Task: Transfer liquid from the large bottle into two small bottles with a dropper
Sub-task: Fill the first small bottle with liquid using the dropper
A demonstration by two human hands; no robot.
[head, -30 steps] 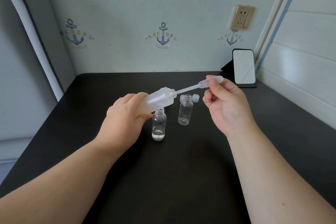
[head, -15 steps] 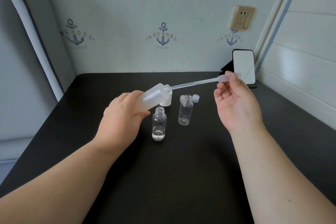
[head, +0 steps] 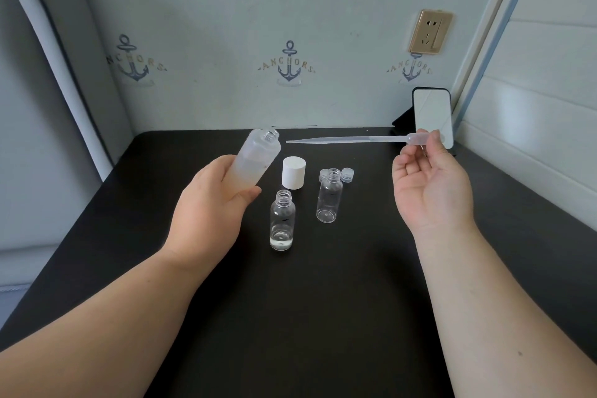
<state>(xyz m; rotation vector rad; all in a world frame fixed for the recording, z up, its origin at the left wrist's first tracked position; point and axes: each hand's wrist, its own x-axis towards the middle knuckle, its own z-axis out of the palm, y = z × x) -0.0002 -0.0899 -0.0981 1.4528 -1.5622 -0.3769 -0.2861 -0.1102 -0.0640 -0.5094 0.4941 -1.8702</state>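
Gripping tilted large bottle (head: pixel 255 165) in left hand (head: pixel 210 207), right hand (head: pixel 433 191) pinching dropper (head: pixel 355 139) bulb, other fingers loose

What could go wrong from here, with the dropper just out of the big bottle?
1. The dropper lies nearly level in the right hand, its tip over bare table, so liquid may drip before reaching a small bottle.
2. The left hand holds the uncapped large bottle tilted; more tilt could spill it.
3. The empty small bottle has a narrow neck, easy to miss or knock.
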